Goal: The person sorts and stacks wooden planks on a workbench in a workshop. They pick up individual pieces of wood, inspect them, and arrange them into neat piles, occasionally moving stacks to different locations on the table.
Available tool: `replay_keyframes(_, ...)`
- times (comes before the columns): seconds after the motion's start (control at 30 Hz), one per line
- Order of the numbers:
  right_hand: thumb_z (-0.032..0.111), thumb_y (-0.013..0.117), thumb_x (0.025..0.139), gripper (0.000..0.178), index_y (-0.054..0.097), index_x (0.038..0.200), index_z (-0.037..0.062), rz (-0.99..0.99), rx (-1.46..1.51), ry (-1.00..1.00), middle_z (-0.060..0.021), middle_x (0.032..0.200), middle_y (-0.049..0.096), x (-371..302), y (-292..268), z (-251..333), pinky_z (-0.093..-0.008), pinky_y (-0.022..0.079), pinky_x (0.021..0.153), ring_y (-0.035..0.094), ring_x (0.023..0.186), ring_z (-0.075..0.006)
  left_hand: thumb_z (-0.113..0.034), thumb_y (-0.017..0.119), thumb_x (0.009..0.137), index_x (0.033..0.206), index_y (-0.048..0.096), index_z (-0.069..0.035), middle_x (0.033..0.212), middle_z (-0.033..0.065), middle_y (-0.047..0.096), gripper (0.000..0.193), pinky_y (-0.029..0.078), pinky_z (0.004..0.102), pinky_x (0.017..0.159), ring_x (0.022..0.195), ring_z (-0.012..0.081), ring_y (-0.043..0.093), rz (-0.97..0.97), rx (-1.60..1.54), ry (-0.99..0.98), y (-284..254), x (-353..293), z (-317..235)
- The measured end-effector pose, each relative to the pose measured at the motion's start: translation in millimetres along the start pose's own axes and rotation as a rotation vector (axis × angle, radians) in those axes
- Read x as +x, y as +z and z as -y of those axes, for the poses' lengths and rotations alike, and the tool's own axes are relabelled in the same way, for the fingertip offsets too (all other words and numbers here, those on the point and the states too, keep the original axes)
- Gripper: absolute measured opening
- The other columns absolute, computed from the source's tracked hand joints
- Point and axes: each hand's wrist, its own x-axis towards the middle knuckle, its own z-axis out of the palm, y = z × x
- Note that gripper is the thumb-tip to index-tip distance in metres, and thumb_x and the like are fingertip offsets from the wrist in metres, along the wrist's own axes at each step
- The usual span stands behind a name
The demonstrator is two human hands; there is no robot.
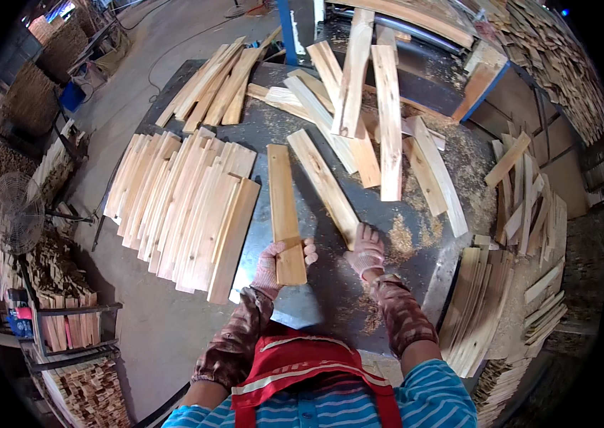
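In my gloved left hand (271, 269) is a wooden board (284, 207), its near end gripped with fingertips showing past its right edge. My right hand (367, 251), gloved too, is closed at the near end of a second wooden board (323, 182) that slants away to the far left on the dark table (402, 264). A row of stacked wooden boards (181, 207) lies left of my left hand. Beyond my right hand, several loose boards (387, 128) lie crossed in a heap.
A machine with a roller (409, 32) stands at the far edge, boards in front of it. Sawdust (402, 239) is scattered over the table's right side. More boards (477, 307) are stacked off the right edge. At left stand a fan (17, 212) and wood piles.
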Motion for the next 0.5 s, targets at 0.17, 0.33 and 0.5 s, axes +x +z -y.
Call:
replay_keyframes(0.17,0.033,0.078,0.072,0.088,0.035,0.144,0.0063,0.282,0.396,0.272,-0.0210,0.116,0.059,-2,-13,42,-0.0451,0.052,0.089,0.061,0.108,-0.0362,-0.012,0.066,0.076,0.133,0.044,0.012,0.122,0.0213,0.060,0.065,0.049,0.0431,0.104,0.113,0.0353,0.061,0.048,-0.050,-0.074,-5,-8,-36)
replay_keyframes(0.33,0.048,0.075,0.077,0.084,0.040,0.145,0.0132,0.425,0.561,0.425,-0.0267,0.121,0.059,-93,-30,108,-0.0489,0.052,0.090,0.061,0.111,-0.0424,-0.011,0.068,0.078,0.131,0.049,0.011,0.119,0.0184,0.064,0.060,0.049,0.0426,0.104,0.111,0.0324,0.064,0.028,0.076,-0.140,-26,-4,-72)
replay_keyframes(0.5,0.046,0.066,0.087,0.066,0.046,0.140,0.0108,0.580,0.451,0.344,-0.0206,0.116,0.063,-105,-22,138,-0.0451,0.051,0.092,0.062,0.114,-0.0357,-0.011,0.069,0.079,0.129,0.054,0.006,0.114,0.0170,0.067,0.055,0.052,0.0411,0.100,0.107,0.0303,0.066,0.048,0.227,-0.233,-50,9,-104)
